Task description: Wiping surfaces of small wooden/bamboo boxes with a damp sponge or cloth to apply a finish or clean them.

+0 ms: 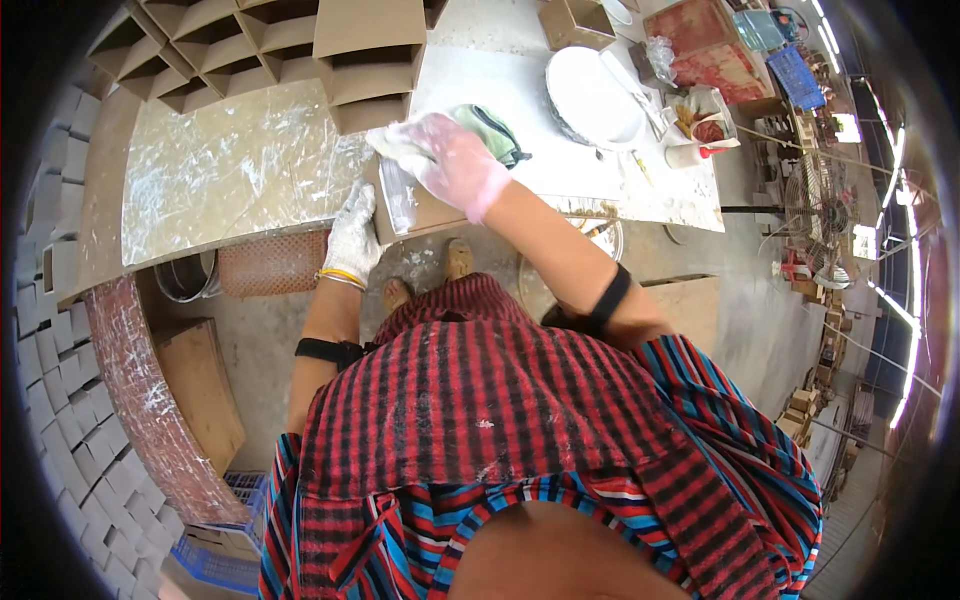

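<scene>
My left hand [352, 230], in a white knit glove, holds the left side of a brown cardboard box [435, 212] at the table's front edge. A wet-looking white patch [398, 196] lies on the box's upper face. Over the far part of the box is my right hand [445, 165], in a thin pinkish glove smeared with white. Its fingers are closed on a crumpled white rag [402, 142]; their tips are partly hidden. Just beyond that hand lies a green cloth [488, 132].
Brown open-fronted cardboard boxes [220, 45] are stacked at the far left. Right of my hands stand a round basin of white paste [595, 95] and a white bottle with a red cap [685, 155]. Pale boxes [75, 400] pile up along the left. A fan [815, 205] stands at right.
</scene>
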